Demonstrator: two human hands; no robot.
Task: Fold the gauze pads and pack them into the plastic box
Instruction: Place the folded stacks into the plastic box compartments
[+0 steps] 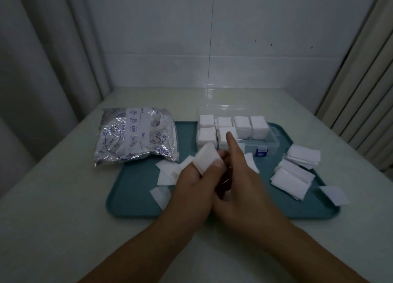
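My left hand (191,185) pinches a folded white gauze pad (206,158) between thumb and fingers, held above the teal tray (136,202). Close beside it, my right hand (238,183) has its index finger stretched toward the box; whether its other fingers hold anything is hidden. The clear plastic box (265,143) stands open at the tray's back, with stacks of folded pads (241,124) in its compartments. Loose unfolded pads (168,173) lie left of my hands, and a pile of pads (293,172) lies on the right.
A silvery printed bag (136,134) lies at the tray's back left corner, partly on the pale table (53,219). One pad (335,194) hangs over the tray's right rim. A white wall and curtains close in the back and sides.
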